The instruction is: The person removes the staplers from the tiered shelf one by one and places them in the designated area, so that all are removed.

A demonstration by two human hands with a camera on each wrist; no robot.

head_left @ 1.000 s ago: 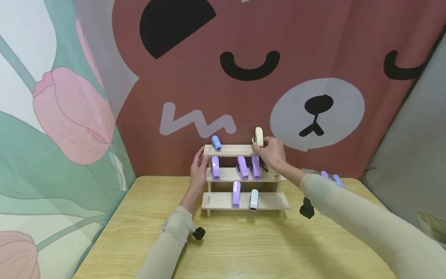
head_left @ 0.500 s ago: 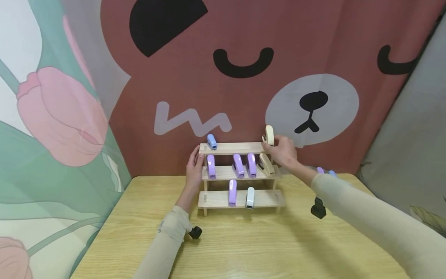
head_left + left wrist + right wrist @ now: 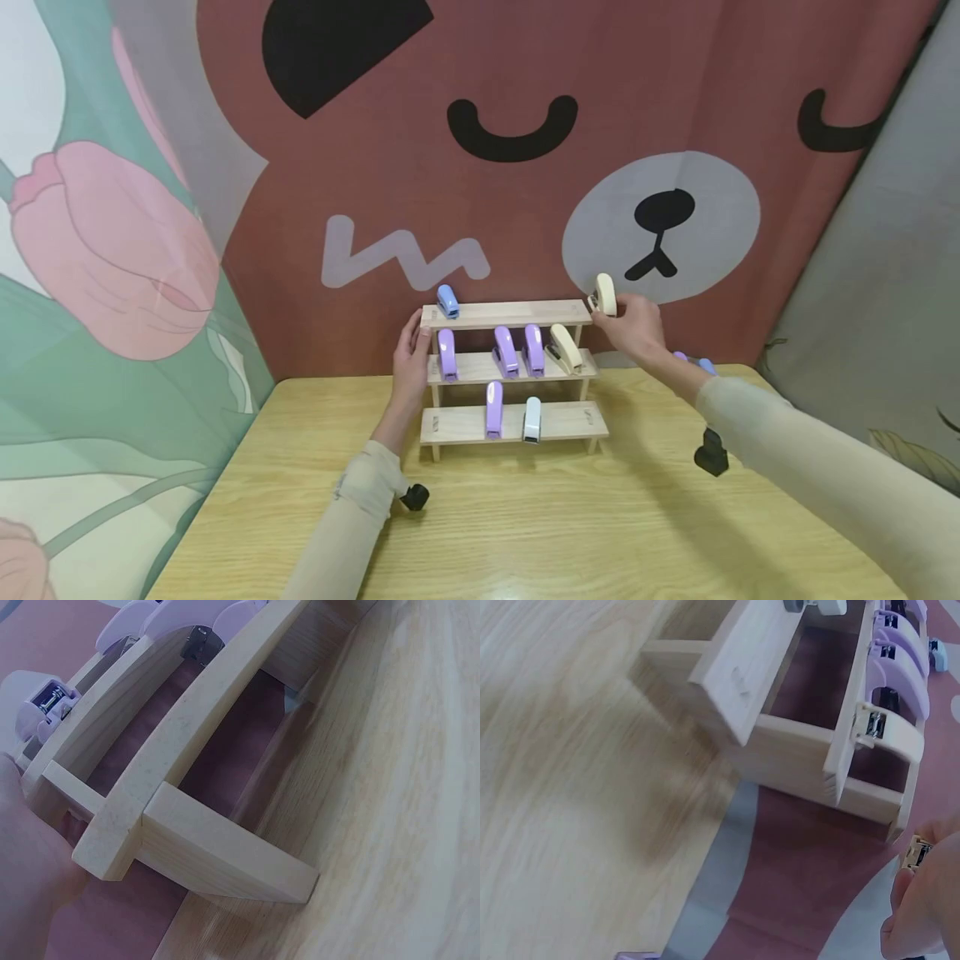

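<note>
Clock directions are taken in the head view, centred on the wooden rack [image 3: 457, 423]. The chief change: the cream stapler [image 3: 605, 293], over the right part of the top shelf [image 3: 510, 312] a second ago, is now just past that shelf's end, at two o'clock. The right hand [image 3: 633, 327] pinches it low, the grip narrow. In my judgement the stapler no longer has the board for support and depends on that pinch alone. With the hand shifted outward, a second cream stapler [image 3: 567, 348] shows fully on the middle shelf [image 3: 476, 365] (it was hidden at first), also towards two o'clock but nearer the centre. The left hand [image 3: 411, 367], at nine o'clock, holds the rack's end, apparently to steady it. The blue stapler [image 3: 447, 300] stands between ten and eleven o'clock, unmoved on its shelf.

Labels: no brand or text is legible on any stapler. The pale zigzag [image 3: 405, 239] on the backdrop [image 3: 375, 167] appears to be decoration, and the small dark marks [image 3: 589, 415] at the board ends cannot be read.
</note>
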